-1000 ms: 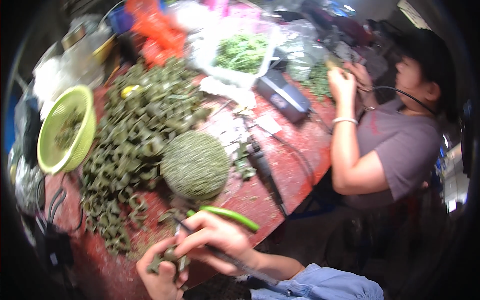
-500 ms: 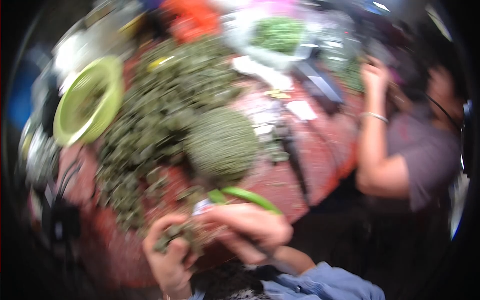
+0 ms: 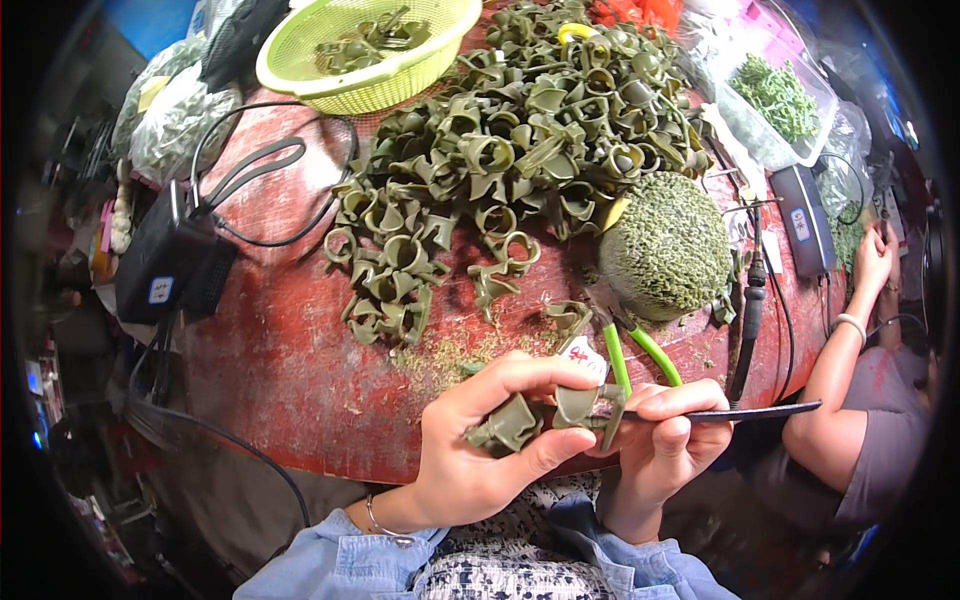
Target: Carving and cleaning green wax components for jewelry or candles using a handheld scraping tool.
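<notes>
My left hand [image 3: 478,435] is closed around curved olive-green plastic parts; one part [image 3: 508,425] lies in the palm and another [image 3: 577,405] is pinched at the fingertips. My right hand [image 3: 665,440] grips a thin, dark, flat tool like a file [image 3: 770,411]. Its near end meets the pinched part, while its tapered end points right. Just beyond my hands, cutters with bright green handles [image 3: 616,358] lie on the red table [image 3: 260,400]. Behind the cutters sits a rough-textured green dome [image 3: 668,245].
A large heap of similar olive-green parts [image 3: 530,130] covers the table's middle. At the far left stands a yellow-green basket [image 3: 370,85], with a black adapter [image 3: 165,260] and cables nearer. Rightward are a black corded tool [image 3: 750,310], a clear tub [image 3: 765,135] and another person's arm [image 3: 840,330].
The view has swung, so the table and heap sit differently in the picture. The earlier frame is blurred; the tool in my right hand and the part against it now show plainly.
</notes>
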`<control>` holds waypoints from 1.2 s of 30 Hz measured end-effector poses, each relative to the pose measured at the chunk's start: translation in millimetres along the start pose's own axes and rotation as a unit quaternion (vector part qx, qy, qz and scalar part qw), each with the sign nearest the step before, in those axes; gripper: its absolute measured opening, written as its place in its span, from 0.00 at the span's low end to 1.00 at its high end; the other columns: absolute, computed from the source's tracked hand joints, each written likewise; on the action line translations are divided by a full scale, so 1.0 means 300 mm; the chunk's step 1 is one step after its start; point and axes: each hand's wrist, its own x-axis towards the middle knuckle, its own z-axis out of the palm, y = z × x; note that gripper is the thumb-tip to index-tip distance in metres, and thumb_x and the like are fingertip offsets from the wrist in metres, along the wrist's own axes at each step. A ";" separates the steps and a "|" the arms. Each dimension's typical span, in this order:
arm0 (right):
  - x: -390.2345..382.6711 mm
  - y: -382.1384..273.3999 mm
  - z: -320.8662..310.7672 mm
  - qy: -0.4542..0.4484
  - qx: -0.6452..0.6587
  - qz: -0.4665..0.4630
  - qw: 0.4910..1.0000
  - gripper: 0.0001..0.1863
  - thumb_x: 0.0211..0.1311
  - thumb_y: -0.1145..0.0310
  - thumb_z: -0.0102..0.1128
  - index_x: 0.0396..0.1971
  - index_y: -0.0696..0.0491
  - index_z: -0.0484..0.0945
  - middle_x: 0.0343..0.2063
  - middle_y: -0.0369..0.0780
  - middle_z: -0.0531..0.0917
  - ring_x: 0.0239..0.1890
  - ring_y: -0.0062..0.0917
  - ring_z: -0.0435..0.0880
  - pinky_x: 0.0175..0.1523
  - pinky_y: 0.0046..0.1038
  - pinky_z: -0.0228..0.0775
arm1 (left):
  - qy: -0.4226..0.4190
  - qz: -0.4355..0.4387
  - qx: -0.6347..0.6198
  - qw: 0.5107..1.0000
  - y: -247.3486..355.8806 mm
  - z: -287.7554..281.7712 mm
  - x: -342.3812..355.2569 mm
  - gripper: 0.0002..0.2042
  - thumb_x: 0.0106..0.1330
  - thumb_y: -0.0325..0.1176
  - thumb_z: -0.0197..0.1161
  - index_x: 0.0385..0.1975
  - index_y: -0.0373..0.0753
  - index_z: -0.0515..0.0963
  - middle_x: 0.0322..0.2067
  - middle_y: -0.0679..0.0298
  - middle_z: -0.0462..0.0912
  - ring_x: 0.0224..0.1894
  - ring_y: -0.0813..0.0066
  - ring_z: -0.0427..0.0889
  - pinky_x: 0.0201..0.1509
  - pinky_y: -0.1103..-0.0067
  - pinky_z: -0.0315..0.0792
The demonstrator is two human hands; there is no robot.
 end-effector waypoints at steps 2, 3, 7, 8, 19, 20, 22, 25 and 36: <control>0.008 -0.002 -0.005 -0.036 0.021 -0.006 0.999 0.12 0.55 0.69 0.54 0.26 0.66 0.71 0.15 0.48 0.77 0.15 0.28 0.78 0.20 0.22 0.71 | 0.009 0.011 0.048 0.999 -0.006 0.000 -0.002 0.18 0.49 0.35 0.68 0.35 0.31 0.73 0.30 0.62 0.75 0.33 0.78 0.72 0.38 0.83 0.65; 0.012 -0.008 -0.001 -0.044 0.041 0.015 0.998 0.11 0.55 0.70 0.53 0.26 0.66 0.71 0.14 0.49 0.76 0.15 0.29 0.78 0.19 0.23 0.71 | 0.015 0.024 0.060 0.998 -0.010 -0.005 -0.003 0.18 0.49 0.35 0.68 0.34 0.31 0.74 0.30 0.61 0.75 0.32 0.78 0.71 0.37 0.82 0.65; 0.025 -0.021 -0.004 -0.058 0.072 0.051 0.994 0.11 0.55 0.72 0.52 0.25 0.67 0.71 0.13 0.49 0.76 0.13 0.29 0.77 0.17 0.23 0.70 | 0.022 0.045 0.079 0.996 -0.016 -0.001 0.002 0.18 0.48 0.37 0.68 0.33 0.30 0.74 0.30 0.60 0.75 0.32 0.77 0.71 0.36 0.82 0.65; 0.026 -0.024 -0.004 -0.056 0.080 0.065 0.993 0.11 0.55 0.72 0.52 0.24 0.67 0.71 0.13 0.48 0.76 0.13 0.29 0.77 0.17 0.23 0.70 | 0.021 0.048 0.087 0.995 -0.014 -0.001 0.003 0.18 0.48 0.37 0.68 0.33 0.30 0.74 0.30 0.61 0.75 0.31 0.77 0.71 0.36 0.82 0.65; 0.017 -0.025 0.004 -0.046 0.059 0.077 0.994 0.08 0.51 0.75 0.55 0.24 0.67 0.73 0.15 0.47 0.77 0.14 0.27 0.77 0.19 0.23 0.71 | 0.029 -0.057 -0.055 0.996 0.019 0.014 0.000 0.21 0.51 0.40 0.67 0.36 0.29 0.71 0.26 0.62 0.76 0.23 0.85 0.70 0.25 0.87 0.63; 0.015 -0.011 0.005 -0.055 0.043 0.046 0.996 0.08 0.51 0.75 0.55 0.24 0.66 0.73 0.15 0.47 0.77 0.14 0.27 0.77 0.20 0.23 0.71 | 0.046 -0.117 -0.122 0.985 0.023 0.019 -0.005 0.22 0.51 0.40 0.66 0.37 0.28 0.71 0.24 0.63 0.76 0.20 0.88 0.69 0.21 0.89 0.61; 0.016 0.002 0.008 -0.061 0.057 0.031 0.996 0.07 0.53 0.76 0.55 0.25 0.66 0.74 0.15 0.46 0.78 0.15 0.26 0.77 0.21 0.23 0.71 | 0.042 -0.077 -0.118 0.989 0.000 0.019 -0.004 0.22 0.53 0.40 0.65 0.39 0.27 0.69 0.21 0.64 0.75 0.15 0.90 0.65 0.14 0.91 0.54; 0.019 0.001 0.008 -0.068 0.009 -0.001 0.998 0.08 0.53 0.74 0.56 0.26 0.66 0.75 0.16 0.46 0.78 0.16 0.26 0.78 0.22 0.23 0.71 | 0.033 -0.123 -0.155 0.980 0.004 0.011 -0.006 0.21 0.54 0.41 0.64 0.38 0.28 0.70 0.21 0.63 0.74 0.13 0.89 0.65 0.10 0.92 0.51; 0.013 -0.011 -0.012 -0.101 0.006 -0.040 0.994 0.07 0.55 0.75 0.54 0.27 0.65 0.74 0.18 0.45 0.79 0.19 0.28 0.79 0.26 0.26 0.73 | -0.020 -0.243 -0.254 0.936 0.018 -0.024 -0.001 0.16 0.62 0.37 0.55 0.43 0.32 0.69 0.18 0.67 0.70 0.17 0.89 0.64 0.13 0.92 0.49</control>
